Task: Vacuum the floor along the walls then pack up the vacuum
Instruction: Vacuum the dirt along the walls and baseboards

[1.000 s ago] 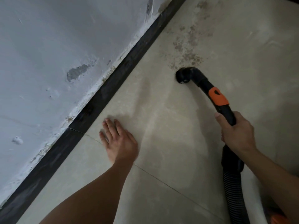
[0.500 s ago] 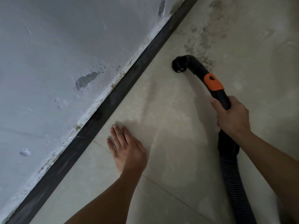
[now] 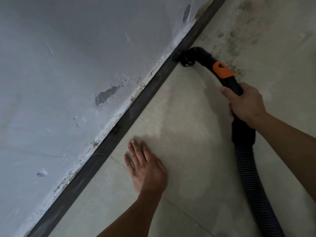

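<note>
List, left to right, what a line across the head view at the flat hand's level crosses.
Grey wall → dark baseboard → left hand → black ribbed vacuum hose.

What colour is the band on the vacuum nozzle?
Orange band, clearest in the head view.

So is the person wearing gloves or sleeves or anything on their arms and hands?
No. The left hand and the right hand are both bare: no gloves and no rings that show. The left forearm and the right forearm are bare too, right up to the picture's edge, with no sleeves, watch or bracelet in view.
</note>
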The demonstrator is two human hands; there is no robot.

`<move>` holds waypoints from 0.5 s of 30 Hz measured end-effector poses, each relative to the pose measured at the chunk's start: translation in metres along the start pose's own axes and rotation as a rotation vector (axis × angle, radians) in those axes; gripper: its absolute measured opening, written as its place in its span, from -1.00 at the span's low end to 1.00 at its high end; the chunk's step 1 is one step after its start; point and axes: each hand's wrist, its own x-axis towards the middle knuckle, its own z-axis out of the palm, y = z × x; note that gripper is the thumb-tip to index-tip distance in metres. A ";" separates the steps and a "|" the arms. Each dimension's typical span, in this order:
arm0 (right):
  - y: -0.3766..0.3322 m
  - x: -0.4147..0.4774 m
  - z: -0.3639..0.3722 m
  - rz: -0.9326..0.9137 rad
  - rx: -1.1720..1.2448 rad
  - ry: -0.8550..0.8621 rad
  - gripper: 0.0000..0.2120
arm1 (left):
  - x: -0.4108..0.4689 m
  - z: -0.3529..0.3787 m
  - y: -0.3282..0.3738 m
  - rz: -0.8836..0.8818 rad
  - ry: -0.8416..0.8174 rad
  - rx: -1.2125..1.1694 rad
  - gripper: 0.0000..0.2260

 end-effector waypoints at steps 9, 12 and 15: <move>0.016 -0.104 -0.016 -0.082 -0.067 -0.273 -0.85 | 0.000 0.000 -0.001 -0.001 -0.012 -0.003 -0.46; 0.011 -0.083 -0.014 -0.033 -0.105 -0.068 -0.79 | 0.001 0.000 0.000 -0.001 -0.002 -0.012 -0.46; 0.004 -0.085 -0.012 -0.056 -0.129 -0.090 -0.73 | 0.000 0.000 0.000 0.007 0.007 -0.006 -0.47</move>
